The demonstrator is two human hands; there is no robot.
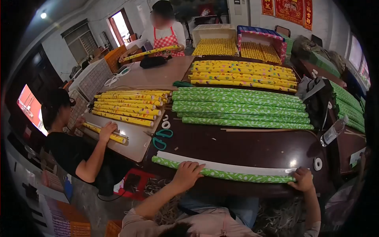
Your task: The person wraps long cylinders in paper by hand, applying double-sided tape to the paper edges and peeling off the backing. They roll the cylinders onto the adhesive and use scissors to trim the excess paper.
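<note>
A roll of green patterned wrapping paper (241, 176) lies along the table's near edge, its white underside (237, 165) showing as a strip on the far side. My left hand (188, 176) is closed over the roll left of its middle, fingers bent across the top. At the right end, my right hand (303, 180) grips the roll with thumb and fingers. A white ring of tape (318, 164) lies just beyond my right hand. Teal-handled scissors (162, 138) rest on the table, up and left of the roll.
Green rolls (241, 106) and yellow rolls (241, 75) are stacked across the table. A plastic bottle (334, 132) stands tilted at right. One co-worker (71, 146) at left handles a yellow roll (104, 132); another person (167, 35) holds one at the back.
</note>
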